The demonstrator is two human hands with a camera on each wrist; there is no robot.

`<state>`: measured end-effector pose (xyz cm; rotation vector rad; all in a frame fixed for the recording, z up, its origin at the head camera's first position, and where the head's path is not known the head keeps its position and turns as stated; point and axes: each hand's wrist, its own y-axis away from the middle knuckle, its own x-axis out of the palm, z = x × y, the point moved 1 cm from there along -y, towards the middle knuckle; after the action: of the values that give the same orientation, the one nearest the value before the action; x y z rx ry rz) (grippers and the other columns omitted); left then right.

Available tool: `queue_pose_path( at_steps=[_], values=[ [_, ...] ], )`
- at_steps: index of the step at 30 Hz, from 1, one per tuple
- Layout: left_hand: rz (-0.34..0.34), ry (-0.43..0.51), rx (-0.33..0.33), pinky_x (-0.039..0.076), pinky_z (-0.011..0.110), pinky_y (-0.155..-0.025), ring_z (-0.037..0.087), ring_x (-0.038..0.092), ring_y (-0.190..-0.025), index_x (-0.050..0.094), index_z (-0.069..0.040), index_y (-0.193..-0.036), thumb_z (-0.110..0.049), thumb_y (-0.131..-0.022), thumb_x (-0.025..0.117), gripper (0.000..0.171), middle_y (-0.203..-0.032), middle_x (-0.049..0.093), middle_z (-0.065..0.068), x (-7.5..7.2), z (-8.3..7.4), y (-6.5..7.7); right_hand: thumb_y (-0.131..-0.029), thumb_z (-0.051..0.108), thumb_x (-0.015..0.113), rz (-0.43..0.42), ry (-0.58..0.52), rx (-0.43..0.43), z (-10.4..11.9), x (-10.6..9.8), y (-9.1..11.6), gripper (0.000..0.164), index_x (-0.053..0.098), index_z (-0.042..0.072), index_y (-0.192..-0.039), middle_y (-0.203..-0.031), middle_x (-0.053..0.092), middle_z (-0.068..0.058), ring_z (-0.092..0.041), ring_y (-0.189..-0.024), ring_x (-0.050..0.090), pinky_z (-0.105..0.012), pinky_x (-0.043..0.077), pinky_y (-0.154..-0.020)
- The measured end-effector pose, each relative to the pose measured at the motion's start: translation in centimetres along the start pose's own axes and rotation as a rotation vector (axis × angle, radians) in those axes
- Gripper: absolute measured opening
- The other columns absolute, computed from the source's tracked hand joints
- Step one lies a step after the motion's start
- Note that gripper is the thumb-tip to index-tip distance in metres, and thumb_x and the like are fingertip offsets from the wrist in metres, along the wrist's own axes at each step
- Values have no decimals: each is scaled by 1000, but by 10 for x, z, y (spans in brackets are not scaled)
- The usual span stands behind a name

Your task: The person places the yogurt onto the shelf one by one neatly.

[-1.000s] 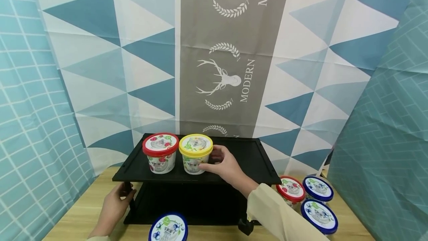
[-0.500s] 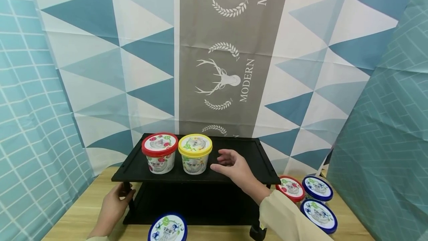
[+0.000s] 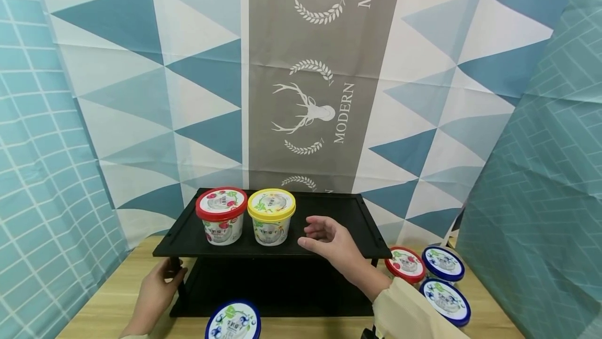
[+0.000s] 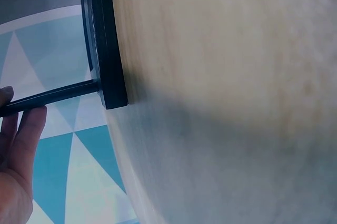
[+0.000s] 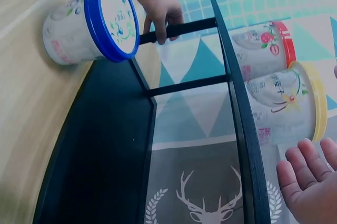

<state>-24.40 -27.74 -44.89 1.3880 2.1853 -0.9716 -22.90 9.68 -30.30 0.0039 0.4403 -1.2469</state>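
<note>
Upper shelf [image 3: 336, 204]: passage over right side; yellow-lidded tub [image 3: 271, 221] blocks leftward.

The table [image 3: 110, 297] bears four tubs [image 3: 233, 321] and a black rack [image 3: 336, 207] carrying a red-lidded tub [image 3: 222, 215] and a yellow-lidded tub [image 3: 271, 217].

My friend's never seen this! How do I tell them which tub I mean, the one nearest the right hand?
Find the black two-level rack on the wooden table. On top, the tub nearest the right hand is yours. Its yellow lid sets it apart from the red-lidded tub beside it.
</note>
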Motion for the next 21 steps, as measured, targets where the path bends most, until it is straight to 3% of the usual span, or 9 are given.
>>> queue_pose_path(
  at_steps=[13, 21],
  values=[
    [-43, -6, 33, 52, 38, -65, 34, 61, -83, 55, 0, -98, -12, -83, 59, 20, -92, 61, 18, 1, 0, 0, -80, 28, 64, 71, -73, 28, -2, 2, 21, 53, 43, 7, -125, -115, 52, -16, -20, -101, 51, -25, 45, -86],
    [-28, -11, 10, 53, 38, -65, 34, 60, -85, 54, -1, -98, -13, -83, 58, 20, -93, 59, 17, 2, 1, 0, -79, 29, 65, 87, -92, 48, -7, 1, 29, 56, 43, 6, -124, -114, 53, -15, -25, -104, 50, -24, 45, -85]
  ],
)
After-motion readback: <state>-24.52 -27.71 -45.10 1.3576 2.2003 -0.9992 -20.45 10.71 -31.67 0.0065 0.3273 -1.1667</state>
